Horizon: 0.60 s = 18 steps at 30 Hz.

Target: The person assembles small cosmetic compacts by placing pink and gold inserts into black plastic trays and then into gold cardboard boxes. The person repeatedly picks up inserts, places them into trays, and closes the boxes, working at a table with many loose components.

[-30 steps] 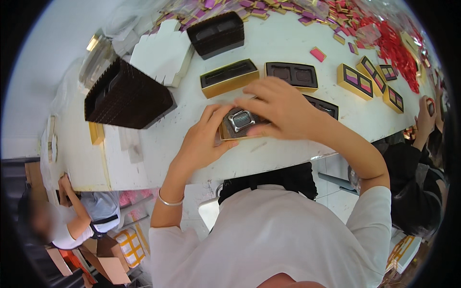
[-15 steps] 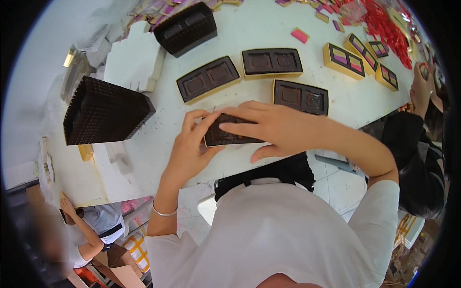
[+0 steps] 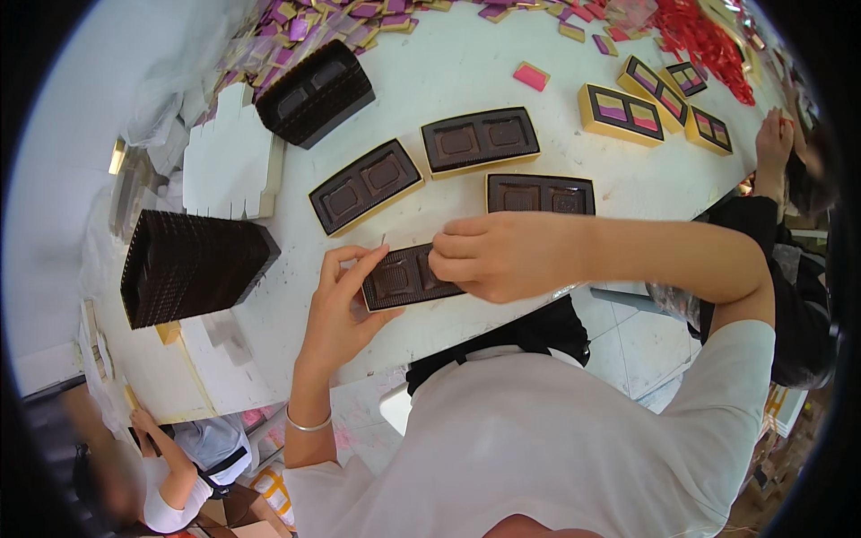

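Both hands are closing their grip on one small dark brown tray (image 3: 401, 278) with two moulded hollows, which is lying at the near edge of the white desk (image 3: 466, 67). The left hand (image 3: 343, 300) is pinching its left end, fingers curled round the corner. The right hand (image 3: 498, 257) is pressing down over the right end, covering that part, so how tightly it is clasping I cannot tell.

Just beyond the hands, three gold-edged boxes with brown inserts (image 3: 366, 185) are lying open in a loose row, well apart from each other. To the left, a tall stack of dark trays (image 3: 188, 266) is standing, with a shorter black stack (image 3: 314, 91) farther back. Toward the far right, yellow boxes with pink and purple fillings (image 3: 623, 113) are waiting beside a heap of red ribbon (image 3: 700, 40). Another person's hand (image 3: 771, 148) is working at the right edge.
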Motion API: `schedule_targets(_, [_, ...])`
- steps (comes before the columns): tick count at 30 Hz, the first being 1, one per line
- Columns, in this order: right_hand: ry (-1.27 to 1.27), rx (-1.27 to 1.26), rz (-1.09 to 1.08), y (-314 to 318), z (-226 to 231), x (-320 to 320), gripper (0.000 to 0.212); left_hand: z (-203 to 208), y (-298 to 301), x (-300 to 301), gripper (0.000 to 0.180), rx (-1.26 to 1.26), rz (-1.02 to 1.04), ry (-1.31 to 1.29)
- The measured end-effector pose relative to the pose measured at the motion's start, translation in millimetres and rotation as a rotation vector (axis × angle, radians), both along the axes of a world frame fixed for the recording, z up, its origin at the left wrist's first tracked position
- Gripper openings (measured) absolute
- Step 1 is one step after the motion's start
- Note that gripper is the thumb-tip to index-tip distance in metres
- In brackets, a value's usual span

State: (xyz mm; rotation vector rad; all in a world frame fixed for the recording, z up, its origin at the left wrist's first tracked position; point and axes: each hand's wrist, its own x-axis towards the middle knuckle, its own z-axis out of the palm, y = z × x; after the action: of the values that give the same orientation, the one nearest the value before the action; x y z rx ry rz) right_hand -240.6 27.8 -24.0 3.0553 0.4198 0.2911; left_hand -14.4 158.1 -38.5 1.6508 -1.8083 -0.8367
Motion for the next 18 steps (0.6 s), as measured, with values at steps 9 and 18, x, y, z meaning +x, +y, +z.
schedule_targets(9, [0.002, 0.235, -0.241, 10, 10, -15, 0.050, -5, 6, -4, 0.076, -0.038, 0.044, -0.011])
schedule_targets(18, [-0.370, 0.228, -0.845, -214, -36, 79, 0.025, 46, -50, -3, 0.066, -0.321, 0.026, -0.161])
